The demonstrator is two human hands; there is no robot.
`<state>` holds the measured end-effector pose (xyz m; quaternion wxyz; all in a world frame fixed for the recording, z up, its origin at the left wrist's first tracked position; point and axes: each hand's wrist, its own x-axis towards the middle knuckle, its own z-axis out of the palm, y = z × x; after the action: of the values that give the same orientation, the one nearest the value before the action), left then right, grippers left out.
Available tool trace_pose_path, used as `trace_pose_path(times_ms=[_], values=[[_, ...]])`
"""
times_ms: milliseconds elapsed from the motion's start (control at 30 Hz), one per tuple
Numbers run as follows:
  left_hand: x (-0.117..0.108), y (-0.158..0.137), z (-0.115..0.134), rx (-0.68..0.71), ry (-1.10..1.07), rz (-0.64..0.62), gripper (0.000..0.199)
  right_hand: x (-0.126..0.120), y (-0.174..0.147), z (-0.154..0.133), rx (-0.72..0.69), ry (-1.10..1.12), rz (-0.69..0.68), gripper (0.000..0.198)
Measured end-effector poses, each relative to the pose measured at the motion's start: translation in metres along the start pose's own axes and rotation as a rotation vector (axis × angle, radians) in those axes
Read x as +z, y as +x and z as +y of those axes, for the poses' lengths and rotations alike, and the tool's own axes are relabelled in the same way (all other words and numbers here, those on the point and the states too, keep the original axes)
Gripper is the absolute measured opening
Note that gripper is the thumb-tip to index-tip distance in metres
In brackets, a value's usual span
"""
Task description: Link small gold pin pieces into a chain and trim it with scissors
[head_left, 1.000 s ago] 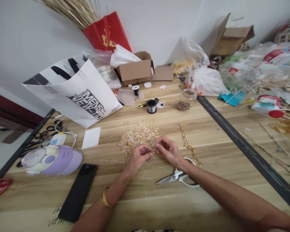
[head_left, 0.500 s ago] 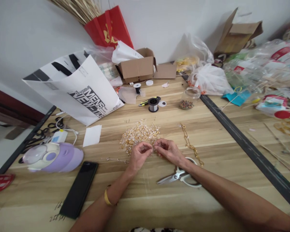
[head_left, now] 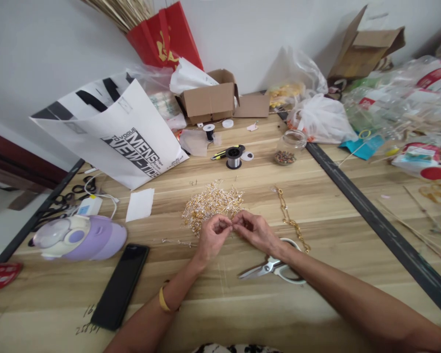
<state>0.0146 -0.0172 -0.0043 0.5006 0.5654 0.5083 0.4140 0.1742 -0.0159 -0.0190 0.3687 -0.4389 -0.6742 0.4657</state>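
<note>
Right hand (head_left: 255, 233) now closer to left hand (head_left: 212, 239), each grip pinch-tight, contents unclear, beside glittery pile (head_left: 211, 200)

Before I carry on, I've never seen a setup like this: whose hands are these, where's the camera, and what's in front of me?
There is no machine here: a person's bare left hand and right hand work over a wooden table. The single camera is worn on that person's head, looking forward and down.

The fingertips meet before a pile of small gold and silver pieces; anything in either grip is too small to make out. Scissors and a gold chain lie near the right wrist, a phone left of the left forearm.
</note>
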Motion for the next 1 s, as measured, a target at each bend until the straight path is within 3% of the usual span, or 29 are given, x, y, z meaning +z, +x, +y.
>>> trace_pose_path(times_ms=[400,1000], values=[[-0.0029,0.0024,0.0020,-0.120,-0.163,-0.058,0.010,-0.0021,0.0008,-0.0051,-0.104,-0.006,-0.009,0.011],[-0.0043,0.0057,-0.0019,-0.178,-0.228,-0.078,0.018,-0.0024,0.0027,-0.0028,-0.014,0.248,-0.054,0.018]])
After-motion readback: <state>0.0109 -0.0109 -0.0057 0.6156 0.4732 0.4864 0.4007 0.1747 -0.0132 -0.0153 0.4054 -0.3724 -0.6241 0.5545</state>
